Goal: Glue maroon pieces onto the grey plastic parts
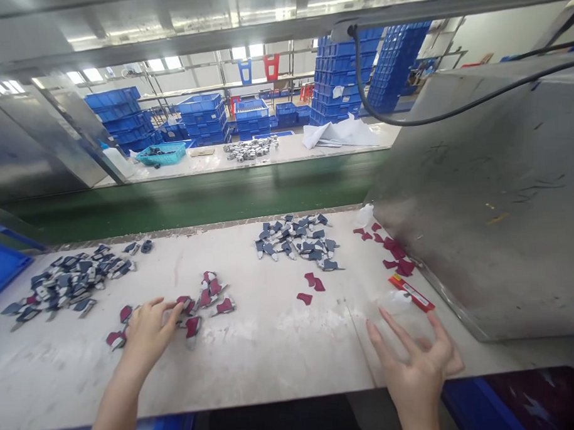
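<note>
My left hand (150, 329) reaches over a loose group of maroon-and-grey parts (214, 289) at the left middle of the table, its fingertips at one of them; whether it grips that part is unclear. With fingers spread and nothing between them, my right hand (417, 355) is over the table's right front. Just beyond it lie a clear plastic bag (394, 301) and a red and yellow box (414, 293). Loose maroon pieces (305, 298) lie near the centre, and more maroon pieces (397, 252) are by the metal housing. Dark blue-grey parts (297, 240) form a pile at the back centre.
Another pile of dark parts (73, 279) lies at the left. A metal housing (493, 201) bounds the right side. Behind the table (282, 359) runs a green belt (196, 196), with a teal basket (165, 154) beyond it. A black cable (434, 119) hangs at upper right.
</note>
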`<move>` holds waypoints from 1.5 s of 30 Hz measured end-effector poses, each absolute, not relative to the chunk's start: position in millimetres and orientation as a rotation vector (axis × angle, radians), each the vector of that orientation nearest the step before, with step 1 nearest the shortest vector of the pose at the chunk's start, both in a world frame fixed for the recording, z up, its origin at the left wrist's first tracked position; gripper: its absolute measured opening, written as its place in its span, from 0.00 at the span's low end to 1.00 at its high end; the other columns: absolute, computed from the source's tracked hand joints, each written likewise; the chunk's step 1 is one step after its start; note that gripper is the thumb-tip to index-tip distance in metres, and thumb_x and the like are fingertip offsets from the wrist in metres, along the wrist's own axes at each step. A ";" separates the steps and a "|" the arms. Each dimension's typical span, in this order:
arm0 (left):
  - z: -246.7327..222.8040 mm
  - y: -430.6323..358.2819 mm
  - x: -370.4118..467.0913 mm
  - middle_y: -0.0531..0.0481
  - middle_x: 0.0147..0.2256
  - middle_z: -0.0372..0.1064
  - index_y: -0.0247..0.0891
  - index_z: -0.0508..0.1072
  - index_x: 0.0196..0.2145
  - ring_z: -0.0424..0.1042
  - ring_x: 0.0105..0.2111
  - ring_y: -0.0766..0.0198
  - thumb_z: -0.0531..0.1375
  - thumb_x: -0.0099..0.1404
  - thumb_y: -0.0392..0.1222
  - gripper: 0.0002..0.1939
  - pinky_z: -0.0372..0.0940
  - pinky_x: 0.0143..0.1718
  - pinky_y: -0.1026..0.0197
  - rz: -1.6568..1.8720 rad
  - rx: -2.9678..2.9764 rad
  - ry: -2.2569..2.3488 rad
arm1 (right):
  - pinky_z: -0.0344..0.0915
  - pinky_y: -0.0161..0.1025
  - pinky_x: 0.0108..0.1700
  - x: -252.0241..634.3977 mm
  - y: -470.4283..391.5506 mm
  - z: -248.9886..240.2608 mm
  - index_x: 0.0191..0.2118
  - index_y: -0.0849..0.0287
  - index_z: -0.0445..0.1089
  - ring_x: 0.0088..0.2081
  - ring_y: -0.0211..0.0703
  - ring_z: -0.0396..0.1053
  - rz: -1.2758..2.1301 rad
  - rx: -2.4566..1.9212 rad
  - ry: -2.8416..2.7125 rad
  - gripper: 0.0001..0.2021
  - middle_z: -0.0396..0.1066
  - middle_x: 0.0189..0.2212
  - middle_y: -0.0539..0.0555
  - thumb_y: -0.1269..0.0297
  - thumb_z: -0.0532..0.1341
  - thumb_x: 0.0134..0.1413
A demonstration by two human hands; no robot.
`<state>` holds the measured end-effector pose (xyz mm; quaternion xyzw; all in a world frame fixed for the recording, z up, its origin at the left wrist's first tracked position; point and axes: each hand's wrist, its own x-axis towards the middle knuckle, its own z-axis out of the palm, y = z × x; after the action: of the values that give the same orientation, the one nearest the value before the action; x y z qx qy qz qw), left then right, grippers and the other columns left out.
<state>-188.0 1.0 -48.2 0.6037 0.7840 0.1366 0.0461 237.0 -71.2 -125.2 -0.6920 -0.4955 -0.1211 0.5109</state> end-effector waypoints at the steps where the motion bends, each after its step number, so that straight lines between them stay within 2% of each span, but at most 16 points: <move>1: -41.5 11.6 -181.8 0.31 0.49 0.72 0.34 0.78 0.40 0.67 0.54 0.35 0.49 0.62 0.59 0.28 0.60 0.56 0.37 0.392 1.878 2.398 | 0.64 0.68 0.53 239.4 -67.7 -128.1 0.41 0.58 0.80 0.62 0.69 0.53 -0.232 -1.678 -1.205 0.14 0.54 0.64 0.63 0.54 0.69 0.54; 4: -15.4 50.6 -137.4 0.34 0.49 0.72 0.32 0.75 0.48 0.68 0.53 0.41 0.47 0.67 0.59 0.29 0.61 0.56 0.43 0.529 2.068 2.264 | 0.58 0.72 0.56 244.6 -55.2 -137.0 0.42 0.57 0.80 0.62 0.68 0.51 -0.189 -1.660 -1.287 0.17 0.55 0.63 0.63 0.50 0.66 0.55; 7: -1.8 98.0 -69.7 0.38 0.45 0.72 0.35 0.74 0.44 0.69 0.50 0.46 0.53 0.68 0.54 0.20 0.62 0.54 0.46 0.603 2.324 1.892 | 0.54 0.73 0.57 246.0 -45.4 -143.6 0.46 0.58 0.78 0.60 0.67 0.52 -0.280 -1.593 -1.358 0.19 0.60 0.57 0.65 0.49 0.66 0.55; 9: -7.2 129.5 -25.9 0.37 0.46 0.70 0.34 0.73 0.44 0.67 0.50 0.45 0.59 0.65 0.48 0.15 0.63 0.53 0.46 0.526 2.422 1.680 | 0.56 0.71 0.56 245.5 -42.8 -145.4 0.49 0.59 0.77 0.59 0.67 0.53 -0.302 -1.576 -1.369 0.21 0.62 0.53 0.66 0.49 0.65 0.56; 12: -27.2 167.1 21.6 0.37 0.45 0.70 0.34 0.74 0.43 0.67 0.51 0.44 0.66 0.59 0.41 0.15 0.64 0.52 0.47 0.455 2.470 1.544 | 0.62 0.65 0.51 245.3 -44.8 -144.8 0.51 0.60 0.76 0.54 0.64 0.57 -0.313 -1.585 -1.341 0.22 0.63 0.50 0.66 0.49 0.63 0.58; 16: -44.6 186.0 44.1 0.37 0.43 0.73 0.34 0.75 0.39 0.69 0.49 0.45 0.61 0.60 0.32 0.08 0.64 0.52 0.46 0.459 2.464 1.446 | 0.66 0.53 0.43 247.2 -49.9 -140.7 0.54 0.57 0.74 0.44 0.55 0.62 -0.297 -1.584 -1.334 0.22 0.63 0.42 0.61 0.51 0.64 0.58; 22: -33.7 143.2 31.6 0.45 0.46 0.76 0.40 0.74 0.44 0.71 0.49 0.52 0.51 0.61 0.25 0.19 0.63 0.53 0.47 0.572 2.452 1.297 | 0.65 0.48 0.41 247.8 -50.7 -135.6 0.53 0.57 0.75 0.38 0.51 0.62 -0.269 -1.570 -1.392 0.20 0.62 0.39 0.58 0.51 0.62 0.60; 29: -8.6 68.4 7.2 0.46 0.44 0.78 0.43 0.74 0.43 0.75 0.46 0.55 0.52 0.65 0.28 0.16 0.61 0.52 0.51 0.909 2.289 1.015 | 0.65 0.50 0.43 246.6 -50.5 -140.3 0.52 0.56 0.76 0.44 0.56 0.63 -0.264 -1.595 -1.380 0.21 0.65 0.39 0.59 0.49 0.63 0.59; 34: 1.1 43.8 -18.2 0.47 0.42 0.79 0.42 0.75 0.41 0.75 0.44 0.56 0.54 0.66 0.29 0.13 0.60 0.51 0.52 0.957 2.146 1.002 | 0.65 0.51 0.44 243.2 -51.2 -141.7 0.51 0.58 0.76 0.42 0.56 0.63 -0.319 -1.599 -1.429 0.23 0.64 0.35 0.58 0.46 0.60 0.60; 38: 3.3 31.8 -38.1 0.47 0.42 0.79 0.41 0.75 0.41 0.75 0.43 0.56 0.56 0.67 0.32 0.09 0.61 0.49 0.54 0.962 2.014 1.011 | 0.64 0.53 0.47 239.2 -51.0 -142.5 0.49 0.61 0.76 0.44 0.58 0.64 -0.365 -1.641 -1.512 0.27 0.67 0.35 0.60 0.43 0.55 0.63; 41: 5.6 20.8 -49.6 0.47 0.41 0.78 0.41 0.74 0.40 0.74 0.43 0.57 0.57 0.68 0.34 0.07 0.62 0.48 0.55 0.962 1.940 1.012 | 0.64 0.53 0.48 237.2 -50.8 -143.6 0.48 0.64 0.77 0.45 0.59 0.64 -0.434 -1.626 -1.581 0.27 0.66 0.34 0.61 0.44 0.53 0.64; 45: 4.8 3.5 -61.5 0.47 0.40 0.78 0.41 0.70 0.40 0.74 0.42 0.58 0.57 0.69 0.36 0.03 0.63 0.45 0.56 0.945 1.717 0.967 | 0.65 0.53 0.49 237.1 -50.8 -145.3 0.48 0.63 0.77 0.45 0.59 0.64 -0.495 -1.635 -1.621 0.26 0.66 0.35 0.62 0.46 0.54 0.64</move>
<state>-61.5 3.5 4.8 0.6975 0.3930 0.3840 0.4600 237.1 -50.8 -145.3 -0.6411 -0.6359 -0.1942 0.3832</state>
